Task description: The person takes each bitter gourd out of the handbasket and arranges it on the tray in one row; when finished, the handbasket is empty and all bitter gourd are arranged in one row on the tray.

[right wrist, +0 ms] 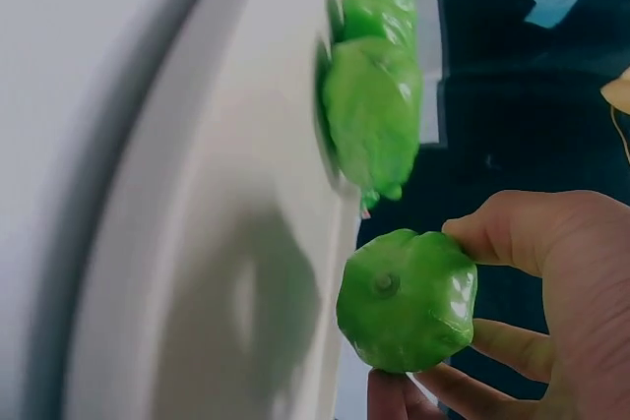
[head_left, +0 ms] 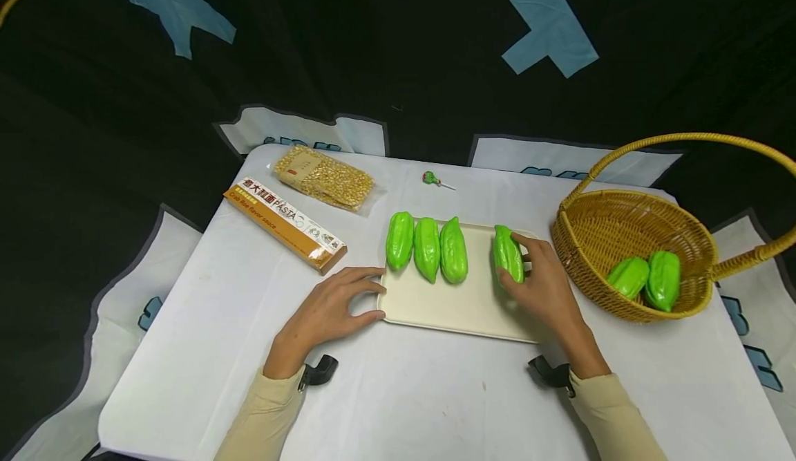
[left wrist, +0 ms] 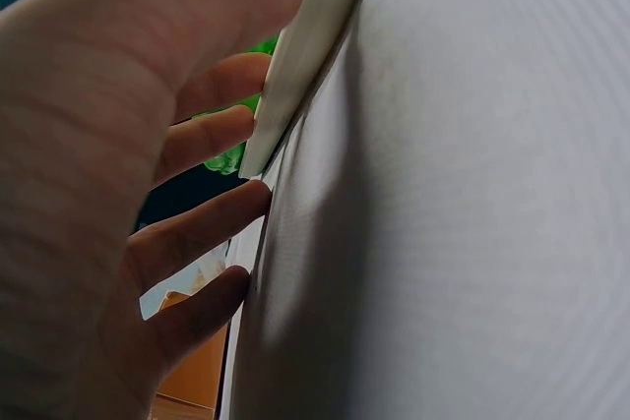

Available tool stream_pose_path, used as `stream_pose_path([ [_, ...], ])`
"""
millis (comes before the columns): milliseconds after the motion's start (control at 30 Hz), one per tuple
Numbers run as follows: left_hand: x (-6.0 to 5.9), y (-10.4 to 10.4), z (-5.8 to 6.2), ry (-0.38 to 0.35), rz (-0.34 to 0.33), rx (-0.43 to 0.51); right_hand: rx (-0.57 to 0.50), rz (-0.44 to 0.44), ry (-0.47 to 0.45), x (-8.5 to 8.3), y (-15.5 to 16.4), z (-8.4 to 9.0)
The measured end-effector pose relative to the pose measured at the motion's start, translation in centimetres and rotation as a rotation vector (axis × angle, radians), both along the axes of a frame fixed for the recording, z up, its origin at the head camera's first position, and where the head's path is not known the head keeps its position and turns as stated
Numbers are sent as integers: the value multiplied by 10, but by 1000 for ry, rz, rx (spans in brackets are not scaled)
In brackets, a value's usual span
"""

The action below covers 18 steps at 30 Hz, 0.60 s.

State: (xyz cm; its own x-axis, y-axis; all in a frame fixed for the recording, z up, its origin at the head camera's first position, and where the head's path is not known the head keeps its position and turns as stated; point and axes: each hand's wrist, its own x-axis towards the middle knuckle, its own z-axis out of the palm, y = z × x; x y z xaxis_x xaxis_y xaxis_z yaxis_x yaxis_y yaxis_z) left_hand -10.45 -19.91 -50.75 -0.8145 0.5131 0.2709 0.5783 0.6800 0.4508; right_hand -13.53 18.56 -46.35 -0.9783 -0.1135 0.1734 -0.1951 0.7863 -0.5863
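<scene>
My right hand (head_left: pixel 539 278) grips a glossy, ridged green bitter melon (head_left: pixel 508 253) between thumb and fingers over the right part of a cream tray (head_left: pixel 457 309). In the right wrist view, the lobed end of this bitter melon (right wrist: pixel 404 302) faces the camera, close over the tray. Three more bitter melons (head_left: pixel 426 248) lie side by side on the tray's left half. My left hand (head_left: pixel 326 312) is at the tray's left edge, fingers spread, with thumb and fingertips right at the rim (left wrist: pixel 313 31).
A wicker basket (head_left: pixel 575 264) with a tall handle stands at right, holding two bitter melons (head_left: pixel 662 280). At left lie a pasta box (head_left: pixel 286 222) and a bag of yellow kernels (head_left: pixel 326 177). A lollipop (head_left: pixel 430 178) lies behind the tray on the white-covered table (head_left: pixel 404 399).
</scene>
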Motion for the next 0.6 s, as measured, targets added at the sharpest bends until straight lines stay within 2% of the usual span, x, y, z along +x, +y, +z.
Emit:
stream_pose_path([
  [333, 1, 1, 1, -4, 11, -1, -20, 38, -58, -4, -23, -8],
  [600, 0, 0, 0, 4, 7, -3, -26, 50, -61, -12, -31, -9],
])
